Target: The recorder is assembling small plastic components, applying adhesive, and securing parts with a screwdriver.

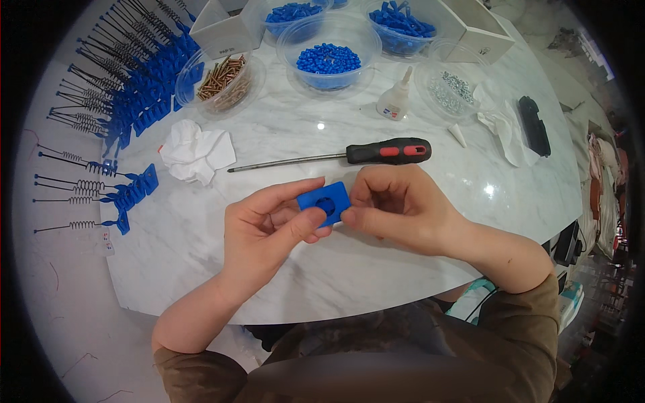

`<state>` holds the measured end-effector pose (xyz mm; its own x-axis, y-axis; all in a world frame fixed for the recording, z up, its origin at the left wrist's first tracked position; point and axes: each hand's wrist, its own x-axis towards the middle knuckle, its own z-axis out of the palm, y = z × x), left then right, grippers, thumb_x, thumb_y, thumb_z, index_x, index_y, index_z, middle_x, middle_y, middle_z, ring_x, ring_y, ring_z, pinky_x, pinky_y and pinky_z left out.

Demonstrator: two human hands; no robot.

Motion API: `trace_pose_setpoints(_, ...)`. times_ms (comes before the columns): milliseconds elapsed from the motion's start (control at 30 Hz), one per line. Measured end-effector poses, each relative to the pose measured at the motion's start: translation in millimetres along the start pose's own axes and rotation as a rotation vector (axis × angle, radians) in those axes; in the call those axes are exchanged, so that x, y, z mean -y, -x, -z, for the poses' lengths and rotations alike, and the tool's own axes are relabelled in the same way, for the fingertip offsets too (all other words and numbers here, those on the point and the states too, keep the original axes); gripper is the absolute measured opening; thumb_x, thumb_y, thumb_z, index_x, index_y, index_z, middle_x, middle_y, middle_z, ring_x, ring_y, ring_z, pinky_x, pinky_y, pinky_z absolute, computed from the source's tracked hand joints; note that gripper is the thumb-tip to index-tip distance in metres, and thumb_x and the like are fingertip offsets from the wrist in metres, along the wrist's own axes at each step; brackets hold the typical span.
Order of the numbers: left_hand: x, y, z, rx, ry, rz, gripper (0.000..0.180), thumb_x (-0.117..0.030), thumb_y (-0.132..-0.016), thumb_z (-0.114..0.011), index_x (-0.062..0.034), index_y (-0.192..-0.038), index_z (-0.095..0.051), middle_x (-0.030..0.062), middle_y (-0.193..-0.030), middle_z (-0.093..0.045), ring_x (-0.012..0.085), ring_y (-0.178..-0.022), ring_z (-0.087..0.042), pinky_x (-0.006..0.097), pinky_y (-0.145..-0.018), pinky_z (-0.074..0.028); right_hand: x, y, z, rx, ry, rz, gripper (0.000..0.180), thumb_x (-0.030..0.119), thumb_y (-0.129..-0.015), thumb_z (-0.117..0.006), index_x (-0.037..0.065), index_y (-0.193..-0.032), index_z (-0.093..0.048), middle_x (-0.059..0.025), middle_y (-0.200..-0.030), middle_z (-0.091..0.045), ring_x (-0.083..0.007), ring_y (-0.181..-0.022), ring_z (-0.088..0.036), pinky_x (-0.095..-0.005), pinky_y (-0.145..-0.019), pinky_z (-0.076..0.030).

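A small blue rectangular plastic block [338,195] with a round dark hole in its face is held up over the middle of the table. My left hand [262,225] grips it from the left, thumb across the front near the hole and index finger along the top edge. On the other side, my right hand [413,211] has its fingers curled, with thumb and index finger closed at the block's right edge. Whether those fingertips also hold something small cannot be made out. Just beyond both hands lies a screwdriver [390,152] with a black and red handle, its shaft pointing left.
A crumpled white tissue [196,151] lies left of the screwdriver. Farther back are tubs of brass-coloured screws [222,79], blue beads [329,59] and small silvery parts [451,91], plus a glue bottle [394,101]. Blue pieces with springs [134,191] line the left edge. A black object [534,126] sits right.
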<state>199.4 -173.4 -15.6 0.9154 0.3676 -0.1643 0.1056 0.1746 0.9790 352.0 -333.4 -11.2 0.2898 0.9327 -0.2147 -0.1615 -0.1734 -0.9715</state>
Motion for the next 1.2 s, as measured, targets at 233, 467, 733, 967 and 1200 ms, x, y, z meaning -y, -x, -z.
trace_pose_setpoints(233,-0.4,-1.2,2.7,0.04,0.066,0.065,0.044,0.002,-0.085,-0.068,0.0061,-0.127,-0.055,0.0132,-0.088,-0.071,0.0113,-0.077,-0.068,0.023,-0.071,-0.054,3.6,-1.6,2.3,0.022,-0.051,-0.061,0.022,0.019,-0.089,-0.065,0.003,-0.075,-0.06,0.0028,-0.065,-0.054,-0.0017,-0.059,-0.048,-0.0214,-0.051,-0.036)
trace_pose_setpoints(467,-0.5,-1.7,3.5,0.046,0.066,0.063,0.045,0.003,-0.084,-0.067,0.0056,-0.127,-0.056,0.0139,-0.093,-0.07,0.013,-0.074,-0.068,0.023,-0.07,-0.056,7.2,-4.5,0.7,0.012,-0.14,-0.099,0.031,0.028,-0.093,-0.062,0.003,-0.074,-0.06,0.0017,-0.064,-0.054,-0.0039,-0.058,-0.049,-0.0225,-0.051,-0.039)
trace_pose_setpoints(733,-0.7,-1.0,2.7,0.067,0.052,0.058,0.044,0.002,-0.085,-0.069,0.0046,-0.127,-0.056,0.0109,-0.083,-0.071,0.0102,-0.075,-0.066,0.023,-0.071,-0.054,4.5,-1.5,0.1,0.005,0.038,-0.023,0.026,0.019,-0.088,-0.069,0.001,-0.072,-0.059,0.0023,-0.062,-0.054,-0.0026,-0.059,-0.047,-0.0221,-0.051,-0.036)
trace_pose_setpoints(967,2.3,0.5,2.3,0.07,0.006,0.019,0.044,0.002,-0.084,-0.07,0.0036,-0.126,-0.057,0.0085,-0.08,-0.07,0.0084,-0.073,-0.065,0.021,-0.068,-0.051,1.6,0.0,-1.6,0.002,0.091,0.003,0.02,0.01,-0.088,-0.069,0.005,-0.076,-0.055,0.0059,-0.068,-0.052,0.0006,-0.06,-0.044,-0.0191,-0.05,-0.03)
trace_pose_setpoints(1200,1.4,1.3,0.7,0.051,-0.006,0.028,0.042,0.002,-0.084,-0.07,0.0038,-0.124,-0.059,0.007,-0.084,-0.07,0.0061,-0.073,-0.064,0.019,-0.067,-0.05,1.9,0.8,-2.9,-0.004,0.109,0.023,0.024,0.008,-0.088,-0.069,0.006,-0.073,-0.05,0.0066,-0.067,-0.049,0.001,-0.06,-0.042,-0.0202,-0.05,-0.028)
